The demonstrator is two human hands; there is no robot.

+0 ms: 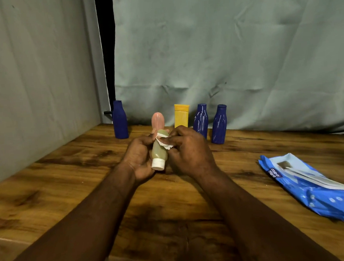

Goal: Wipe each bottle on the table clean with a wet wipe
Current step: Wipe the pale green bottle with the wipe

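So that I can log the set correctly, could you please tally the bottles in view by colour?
Dark blue bottles: 3
Yellow bottle: 1
Pink bottle: 1
Olive-green bottle with a white cap: 1
Total: 6

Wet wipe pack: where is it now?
In the head view the wet wipe pack lies flat on the table, right of the right hand and nearer the camera than the rightmost blue bottle.

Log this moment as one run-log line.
step: wiping green bottle | left hand: holds it | right hand: presses wet wipe on it | wipes pack: on table
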